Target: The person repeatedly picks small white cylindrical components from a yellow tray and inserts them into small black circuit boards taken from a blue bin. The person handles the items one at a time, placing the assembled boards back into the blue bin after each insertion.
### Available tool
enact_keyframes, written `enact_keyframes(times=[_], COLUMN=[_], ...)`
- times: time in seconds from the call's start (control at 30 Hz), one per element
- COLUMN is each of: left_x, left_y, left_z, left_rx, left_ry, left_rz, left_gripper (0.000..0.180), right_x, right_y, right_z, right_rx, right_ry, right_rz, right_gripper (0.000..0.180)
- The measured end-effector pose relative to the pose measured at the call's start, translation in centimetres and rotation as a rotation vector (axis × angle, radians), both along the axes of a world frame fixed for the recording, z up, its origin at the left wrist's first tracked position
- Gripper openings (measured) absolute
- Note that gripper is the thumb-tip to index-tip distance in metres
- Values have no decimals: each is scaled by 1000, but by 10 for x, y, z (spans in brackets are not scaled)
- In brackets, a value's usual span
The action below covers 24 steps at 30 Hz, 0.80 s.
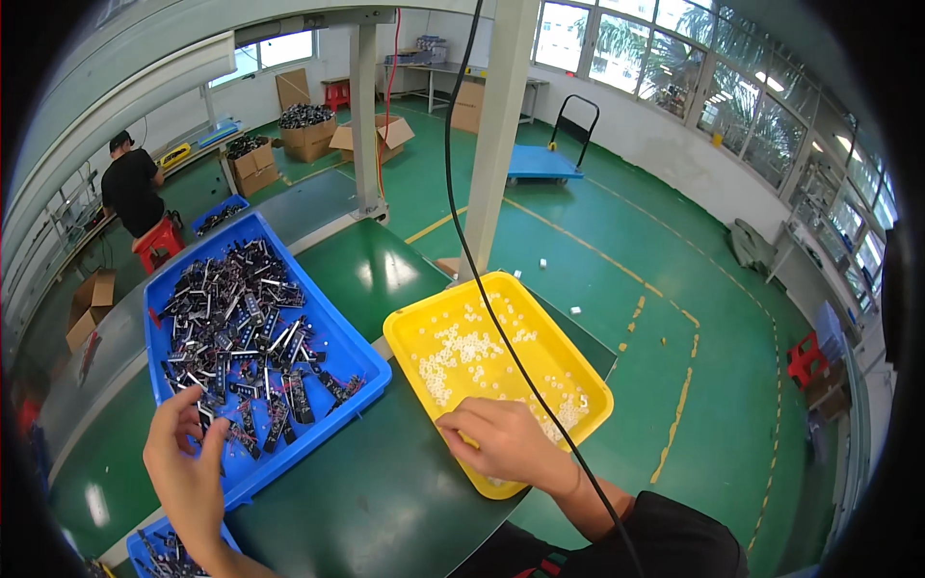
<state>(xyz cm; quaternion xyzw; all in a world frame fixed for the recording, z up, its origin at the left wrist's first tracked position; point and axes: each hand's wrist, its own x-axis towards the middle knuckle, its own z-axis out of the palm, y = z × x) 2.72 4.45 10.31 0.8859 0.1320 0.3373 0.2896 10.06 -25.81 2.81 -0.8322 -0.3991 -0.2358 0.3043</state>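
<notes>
My left hand (pixel 185 467) reaches over the near left side of a blue tray (pixel 358 371), its thumb and fingers apart around the edge of a heap of small black circuit-board parts (pixel 236 308) with thin wires. One such part shows in the gap between thumb and forefinger; no grip on it is visible. Over the near side of a yellow tray (pixel 402 332), my right hand (pixel 506 438) has its fingers curled together. Whatever they may hold is hidden. Small white ring-like pieces (pixel 453 356) lie scattered in that tray.
A black cable (pixel 451 144) hangs in front of the yellow tray and right forearm. Both trays rest on a dark green tabletop (pixel 356 482). Another blue bin (pixel 154 554) sits low at left. Beyond stand a post (pixel 496 144), a blue cart (pixel 544 162) and a seated person (pixel 130 188).
</notes>
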Motion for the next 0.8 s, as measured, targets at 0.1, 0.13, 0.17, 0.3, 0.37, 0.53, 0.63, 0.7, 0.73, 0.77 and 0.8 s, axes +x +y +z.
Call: enact_keyframes(times=[0.1,0.13,0.17,0.3,0.37,0.53,0.63,0.7,0.73,0.77,0.8], left_x=[-9,-18,-26,-45,-49,-45,-38,-41,-41,-42,-44], left_y=[-23,-26,-32,-56,-63,-60,-49,-41,-36,-31,-27], left_z=[8,16,23,43,48,33,3,-15,-25,-35,-48], left_rx=[40,94,148,252,265,143,191,148,121,125,-9], left_ry=[24,0,-23,25,-13,-23,-10,-37,-53,-51,-45], left_rz=[-204,-177,-151,-241,-296,-307,-184,-174,-174,-162,-148], left_gripper=[36,36,36,30,30,29,29,28,28,24,23], right_x=[-12,-14,-17,-33,-34,-37,-36,-33,-32,-31,-29], right_y=[6,21,37,80,102,128,134,132,130,130,132], right_z=[7,9,12,12,7,-14,-29,-35,-37,-40,-43], right_rx=[31,74,115,185,243,285,297,294,288,338,389], right_ry=[37,29,20,56,54,122,168,262,306,310,314], right_rz=[15,85,154,351,383,390,399,387,375,382,388], right_gripper=[19,20,20,24,27,26,23,19,17,18,19])
